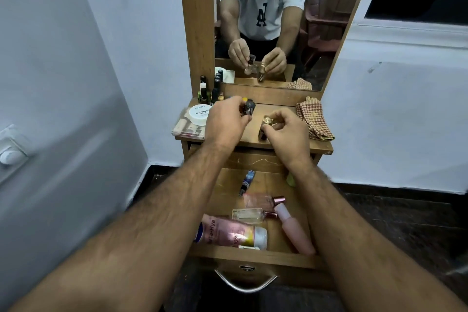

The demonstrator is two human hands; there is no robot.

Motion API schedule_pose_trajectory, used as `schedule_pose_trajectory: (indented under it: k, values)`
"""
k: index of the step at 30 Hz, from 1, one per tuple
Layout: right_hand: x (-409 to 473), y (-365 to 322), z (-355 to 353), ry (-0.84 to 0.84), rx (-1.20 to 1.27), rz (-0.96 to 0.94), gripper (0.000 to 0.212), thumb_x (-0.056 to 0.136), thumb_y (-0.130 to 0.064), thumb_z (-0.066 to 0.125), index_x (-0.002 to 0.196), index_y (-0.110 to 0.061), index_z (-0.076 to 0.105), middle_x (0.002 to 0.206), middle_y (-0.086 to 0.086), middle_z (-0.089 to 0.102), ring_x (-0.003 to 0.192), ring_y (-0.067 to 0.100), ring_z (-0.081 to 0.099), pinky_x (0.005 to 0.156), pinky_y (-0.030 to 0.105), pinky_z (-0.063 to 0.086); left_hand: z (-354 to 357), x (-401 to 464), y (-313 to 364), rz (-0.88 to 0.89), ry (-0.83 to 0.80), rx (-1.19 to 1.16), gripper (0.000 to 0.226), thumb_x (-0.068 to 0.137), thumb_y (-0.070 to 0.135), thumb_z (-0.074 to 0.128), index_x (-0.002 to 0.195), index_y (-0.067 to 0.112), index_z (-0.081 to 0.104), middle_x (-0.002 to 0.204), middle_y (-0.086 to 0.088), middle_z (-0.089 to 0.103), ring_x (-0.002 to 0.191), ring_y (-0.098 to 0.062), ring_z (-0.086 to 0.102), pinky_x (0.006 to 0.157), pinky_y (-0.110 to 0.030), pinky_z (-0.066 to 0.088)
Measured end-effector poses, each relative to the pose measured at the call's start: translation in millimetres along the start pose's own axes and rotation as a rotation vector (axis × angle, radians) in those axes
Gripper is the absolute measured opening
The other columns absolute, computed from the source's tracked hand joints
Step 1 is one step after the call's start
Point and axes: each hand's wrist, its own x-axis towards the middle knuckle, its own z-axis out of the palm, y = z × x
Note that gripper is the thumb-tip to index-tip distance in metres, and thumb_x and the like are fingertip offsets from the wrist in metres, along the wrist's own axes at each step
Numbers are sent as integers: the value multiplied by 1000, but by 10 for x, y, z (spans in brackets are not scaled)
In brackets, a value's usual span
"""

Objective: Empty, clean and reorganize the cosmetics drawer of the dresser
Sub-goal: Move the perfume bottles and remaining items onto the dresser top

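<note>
While my left hand (225, 121) grips a dark bottle (248, 107), right hand (286, 132) pinches a gold bottle (268, 120) over the dresser top (283, 144).

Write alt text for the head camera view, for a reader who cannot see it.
A person's left hand holds a small dark-capped bottle and the right hand a small gold-capped bottle over the dresser top, facing a mirror. Below, the open drawer holds several bottles lying flat.
</note>
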Motion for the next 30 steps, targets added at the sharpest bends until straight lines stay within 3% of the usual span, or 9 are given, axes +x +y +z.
schedule_pose_trajectory:
  k: [9,14,19,23,30]
  values:
    - [461,61,160,33,-101,22,22,83,-19,69,106,-19,70,99,-3,71,91,16,65,85,38,55,237,469,-84,-23,-119,-34,35,73,15,83,104,22,67,95,1,71,92,-17,65,84,-38,55]
    - [644,170,204,64,-109,8,18,84,-18,72,102,-18,71,99,-2,71,89,13,65,84,35,56,406,713,24,43,-143,-69,32,78,12,80,105,20,63,91,1,70,81,-15,67,70,-38,60]
    - [813,282,248,112,-109,-24,19,85,-9,69,103,-15,71,101,-1,71,91,9,61,83,23,49,577,954,28,40,-163,-12,32,77,16,81,101,25,62,97,2,67,89,-16,65,76,-35,58]
    - [971,318,320,113,-58,4,17,83,-9,71,98,-17,71,95,-2,71,87,13,64,82,26,52,698,1078,0,53,-154,61,33,76,19,82,104,23,66,103,-3,66,97,-20,62,88,-36,54]
    - [1096,348,431,101,50,58,20,83,-7,72,100,-17,71,95,-3,71,89,11,66,86,31,56,784,1127,-50,56,-90,100,31,80,24,79,108,21,67,102,-4,69,99,-22,63,88,-39,55]
